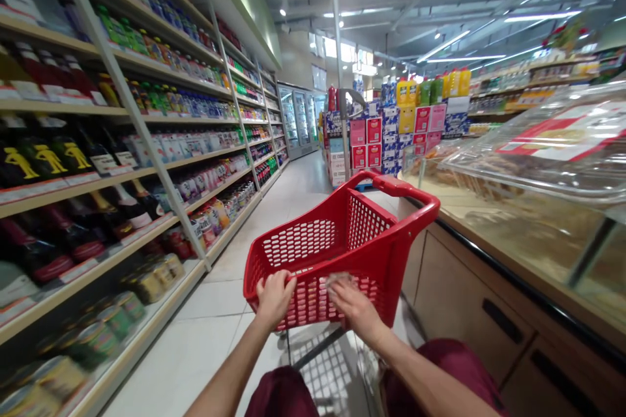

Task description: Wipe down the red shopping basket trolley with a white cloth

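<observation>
A red plastic shopping cart [396, 254] stands in front of me, turned sideways, with its handle at the far right. No goods show in the part of its basket that I can see. My left hand [275, 298] is closed over the near rim, close to the low left end. Against the perforated near side, my right hand [359, 311] presses a small crumpled pale cloth [336, 279]. That cloth is partly covered by the fingers and slightly blurred, so its exact material is unclear.
Drink shelves [186, 114] line the left side. A wooden counter [474, 300] with clear plastic food packs [552, 150] runs close along the right. Stacked drink cartons [374, 137] and glass-door fridges [299, 114] stand farther down the tiled aisle [215, 313].
</observation>
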The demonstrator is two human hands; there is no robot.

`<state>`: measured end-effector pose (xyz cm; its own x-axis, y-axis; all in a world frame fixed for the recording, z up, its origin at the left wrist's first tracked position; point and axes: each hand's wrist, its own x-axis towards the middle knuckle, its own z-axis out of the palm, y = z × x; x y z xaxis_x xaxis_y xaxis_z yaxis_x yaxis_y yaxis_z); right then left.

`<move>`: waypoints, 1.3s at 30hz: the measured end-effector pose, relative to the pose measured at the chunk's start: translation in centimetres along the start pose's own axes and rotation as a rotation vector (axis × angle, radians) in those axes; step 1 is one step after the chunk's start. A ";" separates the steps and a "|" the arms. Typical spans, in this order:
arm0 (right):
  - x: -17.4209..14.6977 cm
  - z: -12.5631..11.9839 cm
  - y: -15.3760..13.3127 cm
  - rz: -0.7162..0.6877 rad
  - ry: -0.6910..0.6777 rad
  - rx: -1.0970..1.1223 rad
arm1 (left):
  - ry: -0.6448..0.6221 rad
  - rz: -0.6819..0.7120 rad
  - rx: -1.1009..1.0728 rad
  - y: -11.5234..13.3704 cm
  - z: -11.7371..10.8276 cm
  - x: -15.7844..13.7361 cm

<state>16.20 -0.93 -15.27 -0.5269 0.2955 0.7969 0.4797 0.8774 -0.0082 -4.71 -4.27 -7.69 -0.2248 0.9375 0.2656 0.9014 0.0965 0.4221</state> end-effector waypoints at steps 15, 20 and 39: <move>-3.7 -6.6 -1.4 0.135 0.032 0.031 | -0.097 0.160 0.371 4.6 1.9 -3.2; -0.3 -11.9 1.2 0.277 0.387 0.000 | -0.156 0.136 0.423 5.8 1.4 -3.1; -5.2 -16.4 5.2 0.227 0.236 -0.103 | -0.156 0.155 0.482 6.5 1.9 -3.0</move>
<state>32.95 -4.10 -9.58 -0.2274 0.3731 0.8995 0.6409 0.7528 -0.1502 2.57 -5.78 -7.40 -0.0510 0.9881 0.1454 0.9958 0.0614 -0.0684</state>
